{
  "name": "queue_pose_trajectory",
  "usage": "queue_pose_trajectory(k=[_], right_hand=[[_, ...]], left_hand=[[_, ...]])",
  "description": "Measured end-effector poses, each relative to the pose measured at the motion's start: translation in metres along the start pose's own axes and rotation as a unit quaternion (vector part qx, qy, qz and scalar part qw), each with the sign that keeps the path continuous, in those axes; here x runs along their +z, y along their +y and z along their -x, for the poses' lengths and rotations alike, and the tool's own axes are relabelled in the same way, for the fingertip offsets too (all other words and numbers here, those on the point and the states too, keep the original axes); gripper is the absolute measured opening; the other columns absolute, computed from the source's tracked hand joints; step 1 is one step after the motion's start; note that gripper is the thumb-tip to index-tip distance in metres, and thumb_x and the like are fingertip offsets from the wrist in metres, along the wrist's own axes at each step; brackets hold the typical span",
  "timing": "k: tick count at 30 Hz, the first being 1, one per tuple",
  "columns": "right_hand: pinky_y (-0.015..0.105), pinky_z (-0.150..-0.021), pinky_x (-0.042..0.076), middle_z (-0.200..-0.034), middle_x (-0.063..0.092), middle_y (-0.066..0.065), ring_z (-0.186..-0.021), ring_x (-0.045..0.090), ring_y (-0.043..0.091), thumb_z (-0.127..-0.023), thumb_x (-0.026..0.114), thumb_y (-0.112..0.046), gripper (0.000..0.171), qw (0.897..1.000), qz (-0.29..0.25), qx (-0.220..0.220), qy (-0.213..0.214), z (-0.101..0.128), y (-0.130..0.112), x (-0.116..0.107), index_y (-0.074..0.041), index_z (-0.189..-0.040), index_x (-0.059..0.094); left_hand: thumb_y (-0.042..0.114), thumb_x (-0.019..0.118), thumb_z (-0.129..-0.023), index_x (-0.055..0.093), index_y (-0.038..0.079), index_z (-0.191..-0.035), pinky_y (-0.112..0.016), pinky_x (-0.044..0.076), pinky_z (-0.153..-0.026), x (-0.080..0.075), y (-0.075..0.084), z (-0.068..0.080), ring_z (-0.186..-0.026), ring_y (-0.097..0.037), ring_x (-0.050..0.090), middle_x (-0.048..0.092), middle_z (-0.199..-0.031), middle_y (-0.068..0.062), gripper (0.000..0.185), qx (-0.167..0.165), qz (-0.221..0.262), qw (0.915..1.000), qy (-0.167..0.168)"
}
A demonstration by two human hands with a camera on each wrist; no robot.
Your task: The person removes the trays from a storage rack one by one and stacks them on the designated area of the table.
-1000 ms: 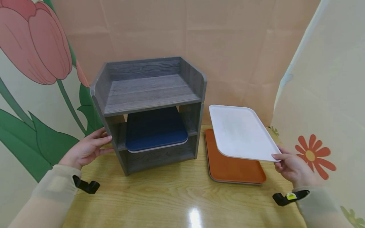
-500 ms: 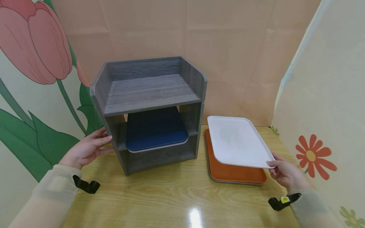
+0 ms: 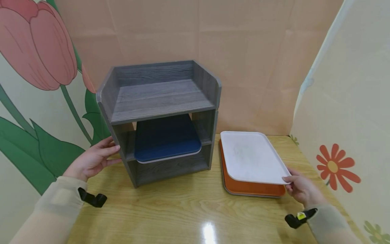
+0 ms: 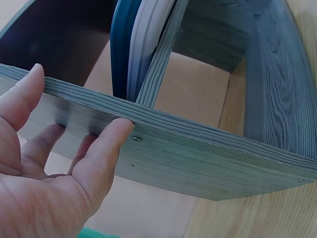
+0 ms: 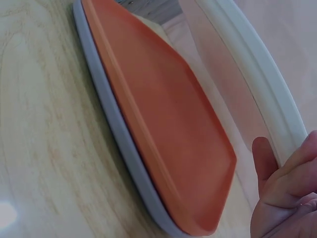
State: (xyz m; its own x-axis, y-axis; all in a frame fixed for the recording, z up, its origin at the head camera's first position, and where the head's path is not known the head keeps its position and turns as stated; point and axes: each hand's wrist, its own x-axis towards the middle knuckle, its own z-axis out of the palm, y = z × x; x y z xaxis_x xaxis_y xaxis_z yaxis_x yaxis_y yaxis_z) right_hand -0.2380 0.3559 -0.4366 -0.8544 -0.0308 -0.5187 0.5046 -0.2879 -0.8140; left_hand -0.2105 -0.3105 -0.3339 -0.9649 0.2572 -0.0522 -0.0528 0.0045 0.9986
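Observation:
My right hand (image 3: 303, 189) pinches the near right corner of a white tray (image 3: 253, 157), thumb on top and fingers beneath. That tray is held over an orange tray (image 3: 243, 188), and in the right wrist view a gap shows between its raised rim and the orange surface. Under the orange one lies a grey tray (image 5: 116, 126), on the table. Over on the left, my left hand (image 3: 94, 158) touches the side panel of a grey wooden shelf unit (image 3: 164, 93), its fingers extended against the outer face.
On the shelf's middle level sits a blue tray (image 3: 167, 140), stacked on a pale tray (image 4: 144, 47); both stick out at the front. The wood-patterned table (image 3: 170, 210) meets a peach backdrop (image 3: 250, 61) behind and a flower-printed wall (image 3: 344, 101) on the right.
The white tray has come down toward the orange tray, my right hand moving lower and slightly left with it. My left hand and the shelf unit have stayed put.

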Motion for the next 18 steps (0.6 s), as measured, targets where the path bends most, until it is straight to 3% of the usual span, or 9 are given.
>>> queue_pose_trajectory(k=[18], right_hand=[[0.018,-0.054,0.05,-0.082,0.063,-0.002,-0.055,0.054,0.01,-0.096,0.05,0.003,0.08,1.0,0.014,0.008,0.016,-0.0051,0.0091,-0.0042,-0.024,-0.155,0.004]], left_hand=[[0.018,0.048,-0.103,-0.002,0.009,-0.155,-0.034,0.051,-0.093,-0.002,-0.0021,0.0001,-0.116,-0.009,0.05,0.003,-0.153,-0.024,0.073,0.009,-0.015,0.9998,-0.005]])
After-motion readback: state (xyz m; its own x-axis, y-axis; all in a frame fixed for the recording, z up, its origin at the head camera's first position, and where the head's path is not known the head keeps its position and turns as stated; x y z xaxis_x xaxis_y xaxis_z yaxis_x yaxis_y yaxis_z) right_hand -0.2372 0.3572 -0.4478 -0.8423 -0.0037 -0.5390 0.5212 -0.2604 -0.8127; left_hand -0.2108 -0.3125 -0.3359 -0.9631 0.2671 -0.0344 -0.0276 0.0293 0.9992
